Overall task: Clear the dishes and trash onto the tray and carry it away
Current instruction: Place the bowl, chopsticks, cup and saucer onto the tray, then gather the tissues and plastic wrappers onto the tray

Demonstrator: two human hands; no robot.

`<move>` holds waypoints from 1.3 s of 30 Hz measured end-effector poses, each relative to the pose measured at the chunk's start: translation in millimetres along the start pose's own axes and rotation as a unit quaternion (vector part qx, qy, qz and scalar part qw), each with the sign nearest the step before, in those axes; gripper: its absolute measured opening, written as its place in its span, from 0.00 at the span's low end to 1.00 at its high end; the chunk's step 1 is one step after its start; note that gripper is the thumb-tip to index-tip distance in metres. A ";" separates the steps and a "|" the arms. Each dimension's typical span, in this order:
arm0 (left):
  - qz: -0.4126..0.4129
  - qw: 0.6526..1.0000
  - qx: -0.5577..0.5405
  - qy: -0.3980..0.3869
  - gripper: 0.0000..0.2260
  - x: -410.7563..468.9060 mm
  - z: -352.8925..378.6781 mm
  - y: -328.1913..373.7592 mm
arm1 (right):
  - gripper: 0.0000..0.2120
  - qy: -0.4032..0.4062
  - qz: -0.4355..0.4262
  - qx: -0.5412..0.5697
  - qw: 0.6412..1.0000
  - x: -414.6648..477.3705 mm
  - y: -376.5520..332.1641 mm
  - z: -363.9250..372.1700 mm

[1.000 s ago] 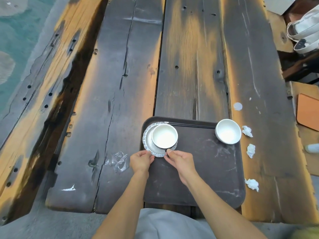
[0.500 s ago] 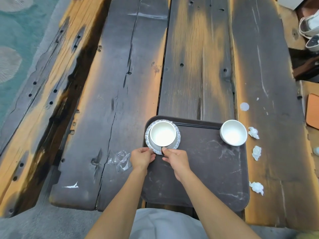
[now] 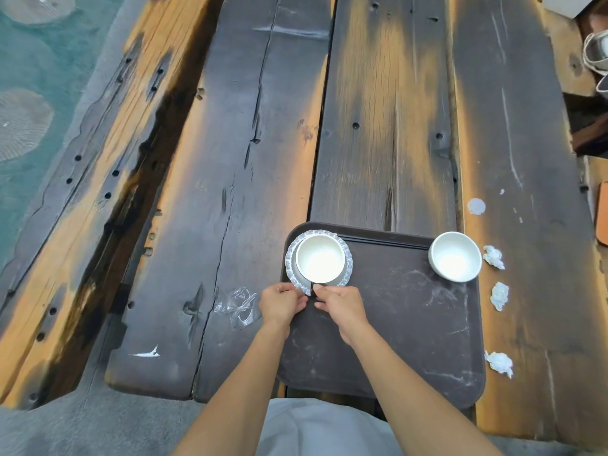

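A dark brown tray (image 3: 411, 340) lies at the near edge of the wooden table. In its far left corner a white bowl (image 3: 320, 258) stands on a clear glass plate (image 3: 291, 268). My left hand (image 3: 283, 304) and my right hand (image 3: 340, 306) both pinch the plate's near rim, close together. A second white bowl (image 3: 455, 256) sits in the tray's far right corner. Dark chopsticks (image 3: 388, 239) lie along the tray's far rim. Three crumpled tissues (image 3: 493, 256) (image 3: 499, 296) (image 3: 499, 363) lie on the table right of the tray. A clear plastic wrapper (image 3: 238, 307) lies just left of it.
The table is made of long weathered planks (image 3: 378, 110) with gaps and holes. A round white spot (image 3: 476, 206) marks the plank beyond the right bowl. An orange mat (image 3: 603, 213) and shoes (image 3: 597, 51) show at the right edge. Teal floor lies to the left.
The plate with its bowl has slid a little farther into the tray's far left corner, and both hands followed it, coming closer together at its near rim.
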State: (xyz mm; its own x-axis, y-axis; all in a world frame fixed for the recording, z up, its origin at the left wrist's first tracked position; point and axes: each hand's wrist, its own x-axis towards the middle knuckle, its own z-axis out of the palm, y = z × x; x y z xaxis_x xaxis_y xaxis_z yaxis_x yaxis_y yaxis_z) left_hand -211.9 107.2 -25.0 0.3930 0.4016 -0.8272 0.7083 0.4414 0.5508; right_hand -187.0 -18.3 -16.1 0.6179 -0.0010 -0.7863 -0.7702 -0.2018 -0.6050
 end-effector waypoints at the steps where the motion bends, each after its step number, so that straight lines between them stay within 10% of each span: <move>1: -0.001 1.000 -0.001 -0.001 0.06 -0.6 -0.2 0.2 | 0.06 0.000 -0.002 -0.002 1.000 0.0 0.3 0.7; 25: 0.013 0.962 0.240 -0.132 0.04 -26.8 -15.8 -22.9 | 0.06 0.089 -0.088 -0.164 0.979 -34.9 10.3 -84.0; 29: 0.085 0.913 0.368 -0.156 0.05 -44.7 7.6 -41.8 | 0.19 0.204 -0.109 -0.251 0.940 -46.5 32.5 -155.8; 33: 0.221 0.819 0.506 -0.153 0.08 -66.6 51.9 -61.4 | 0.10 0.299 -0.108 -0.342 0.884 -51.7 66.6 -235.1; 39: 0.318 0.689 0.632 -0.158 0.23 -87.3 122.8 -86.2 | 0.27 0.211 -0.033 -0.453 0.865 -47.8 112.4 -315.6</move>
State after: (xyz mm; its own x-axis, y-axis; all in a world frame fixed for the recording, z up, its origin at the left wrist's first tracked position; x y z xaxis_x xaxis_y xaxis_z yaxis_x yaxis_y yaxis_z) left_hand -235.2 -64.4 -13.9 0.8263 -0.0909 -0.5558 0.2008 -0.8745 0.4416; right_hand -253.2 -350.1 -6.9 0.8056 -0.2791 -0.5227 -0.4089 -0.9003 -0.1493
